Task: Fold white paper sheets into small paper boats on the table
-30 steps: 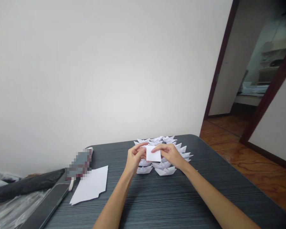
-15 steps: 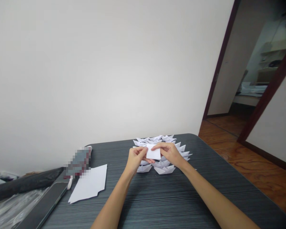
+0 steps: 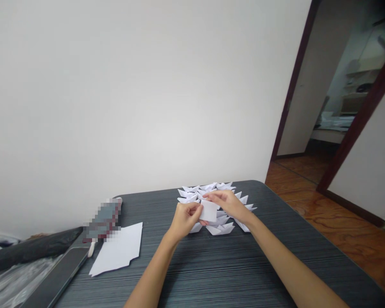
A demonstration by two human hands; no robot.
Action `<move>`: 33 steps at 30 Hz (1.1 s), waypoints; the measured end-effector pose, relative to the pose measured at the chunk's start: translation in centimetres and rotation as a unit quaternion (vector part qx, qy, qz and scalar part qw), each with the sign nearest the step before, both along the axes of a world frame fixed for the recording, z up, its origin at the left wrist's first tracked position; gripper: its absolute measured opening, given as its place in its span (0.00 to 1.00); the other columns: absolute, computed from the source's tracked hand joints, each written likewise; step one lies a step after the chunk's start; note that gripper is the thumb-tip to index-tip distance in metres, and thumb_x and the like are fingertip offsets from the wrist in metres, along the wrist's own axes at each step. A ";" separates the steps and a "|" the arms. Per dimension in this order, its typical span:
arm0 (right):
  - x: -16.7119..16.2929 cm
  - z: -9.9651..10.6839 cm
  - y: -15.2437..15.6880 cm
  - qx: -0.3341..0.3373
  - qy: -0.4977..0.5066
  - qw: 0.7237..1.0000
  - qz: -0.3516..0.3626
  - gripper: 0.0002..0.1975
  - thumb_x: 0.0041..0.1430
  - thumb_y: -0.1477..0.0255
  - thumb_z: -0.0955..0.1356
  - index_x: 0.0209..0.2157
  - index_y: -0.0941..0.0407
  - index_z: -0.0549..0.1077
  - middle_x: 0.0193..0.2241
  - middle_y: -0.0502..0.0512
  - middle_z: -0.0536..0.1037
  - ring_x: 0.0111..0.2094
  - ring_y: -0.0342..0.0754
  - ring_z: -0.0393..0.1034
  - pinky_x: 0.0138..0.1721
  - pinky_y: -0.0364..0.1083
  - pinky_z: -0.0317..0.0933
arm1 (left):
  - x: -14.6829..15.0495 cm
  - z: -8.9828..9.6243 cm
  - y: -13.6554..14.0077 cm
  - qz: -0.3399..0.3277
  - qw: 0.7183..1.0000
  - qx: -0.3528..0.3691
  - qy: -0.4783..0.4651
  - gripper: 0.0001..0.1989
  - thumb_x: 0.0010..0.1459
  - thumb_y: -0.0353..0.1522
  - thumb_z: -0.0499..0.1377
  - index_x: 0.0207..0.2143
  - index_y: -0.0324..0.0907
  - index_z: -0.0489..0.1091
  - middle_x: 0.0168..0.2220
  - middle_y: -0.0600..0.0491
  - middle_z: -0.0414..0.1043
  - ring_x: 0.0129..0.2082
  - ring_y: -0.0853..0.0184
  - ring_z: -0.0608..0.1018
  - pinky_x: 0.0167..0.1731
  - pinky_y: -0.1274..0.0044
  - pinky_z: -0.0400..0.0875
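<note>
A small white folded paper square is held up over the table. My left hand pinches its left edge, thumb in front and fingers behind. At the square's upper right is my right hand, fingers stretched out along the top edge and not closed on it; whether they touch the paper I cannot tell. Behind and below both hands, several white folded paper boats stand in rows on the dark table, partly hidden by the hands.
White paper sheets lie on the left of the dark wood-grain table. Beside them are a blurred-out flat object, a small white stick and a dark flat panel. A wall rises behind; a doorway stands right.
My right hand has loosened from the paper square and lifted to its top edge. The square has moved slightly down and tilted in my left hand. The view has shifted a little.
</note>
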State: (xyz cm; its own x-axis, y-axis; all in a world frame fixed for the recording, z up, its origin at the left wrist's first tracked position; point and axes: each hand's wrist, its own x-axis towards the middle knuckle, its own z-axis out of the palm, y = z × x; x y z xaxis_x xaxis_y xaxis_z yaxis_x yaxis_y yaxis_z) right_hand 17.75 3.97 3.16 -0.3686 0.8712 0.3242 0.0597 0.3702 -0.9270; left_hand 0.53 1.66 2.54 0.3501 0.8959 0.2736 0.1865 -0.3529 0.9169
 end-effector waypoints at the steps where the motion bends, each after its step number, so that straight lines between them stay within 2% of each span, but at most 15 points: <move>1: -0.2 0.0 -0.1 -0.001 -0.023 1.000 -0.011 0.15 0.51 0.65 0.63 0.31 0.62 0.74 0.27 0.56 0.76 0.28 0.46 0.68 0.30 0.43 0.60 | 0.0 -0.1 0.0 -0.009 1.000 0.011 0.018 0.14 0.52 0.38 0.52 0.24 0.38 0.69 0.20 0.52 0.73 0.21 0.64 0.77 0.21 0.78 0.70; 4: -0.7 -0.1 -0.3 0.024 -0.069 0.997 -0.023 0.12 0.49 0.67 0.65 0.25 0.62 0.74 0.24 0.55 0.75 0.26 0.44 0.67 0.28 0.42 0.60 | 0.2 -0.2 -0.2 -0.025 0.998 0.028 0.043 0.14 0.53 0.37 0.50 0.23 0.39 0.68 0.19 0.52 0.73 0.21 0.65 0.77 0.22 0.78 0.69; 9: -0.9 0.0 -0.6 0.095 -0.102 0.990 -0.032 0.09 0.51 0.71 0.64 0.26 0.61 0.74 0.25 0.55 0.75 0.28 0.44 0.67 0.32 0.42 0.59 | 0.3 0.1 -0.4 -0.037 0.998 0.018 0.042 0.14 0.53 0.38 0.50 0.25 0.38 0.69 0.20 0.52 0.73 0.21 0.64 0.77 0.20 0.78 0.68; 14: -1.2 -0.2 -0.7 0.098 -0.102 0.988 -0.054 0.10 0.51 0.71 0.63 0.24 0.61 0.73 0.24 0.55 0.74 0.27 0.44 0.66 0.29 0.41 0.58 | 0.2 0.2 -0.3 -0.051 0.998 0.004 0.037 0.14 0.53 0.38 0.51 0.23 0.37 0.68 0.19 0.51 0.73 0.21 0.64 0.77 0.21 0.78 0.69; 18: -1.7 -0.8 -0.6 0.105 -0.099 0.987 -0.077 0.11 0.52 0.71 0.62 0.22 0.61 0.72 0.21 0.53 0.73 0.25 0.43 0.64 0.27 0.41 0.57 | 0.3 -0.2 0.0 -0.057 0.998 -0.038 0.007 0.15 0.53 0.39 0.52 0.23 0.36 0.67 0.18 0.50 0.73 0.20 0.65 0.76 0.20 0.78 0.69; 23: -1.9 -1.3 -0.4 0.073 -0.079 0.991 -0.079 0.11 0.51 0.70 0.62 0.21 0.61 0.70 0.19 0.51 0.70 0.22 0.41 0.62 0.22 0.40 0.54 | 0.4 -0.3 0.1 -0.060 0.993 -0.091 -0.035 0.15 0.51 0.39 0.53 0.24 0.35 0.65 0.16 0.51 0.72 0.16 0.67 0.75 0.17 0.79 0.69; 28: -1.0 -1.1 0.0 -0.043 -0.058 0.997 -0.001 0.12 0.50 0.66 0.63 0.22 0.61 0.69 0.13 0.48 0.66 0.12 0.39 0.57 0.13 0.39 0.50 | 0.3 0.3 0.0 -0.052 0.993 -0.096 -0.054 0.13 0.50 0.37 0.54 0.23 0.35 0.65 0.15 0.52 0.72 0.16 0.67 0.75 0.16 0.81 0.68; 33: -1.3 -1.1 -0.5 -0.027 -0.057 0.998 0.005 0.11 0.49 0.68 0.64 0.20 0.61 0.68 0.11 0.46 0.63 0.11 0.36 0.54 0.12 0.37 0.46 | 0.1 0.2 0.3 -0.067 0.992 -0.102 -0.039 0.13 0.50 0.36 0.55 0.20 0.35 0.64 0.12 0.53 0.69 0.12 0.69 0.72 0.12 0.83 0.63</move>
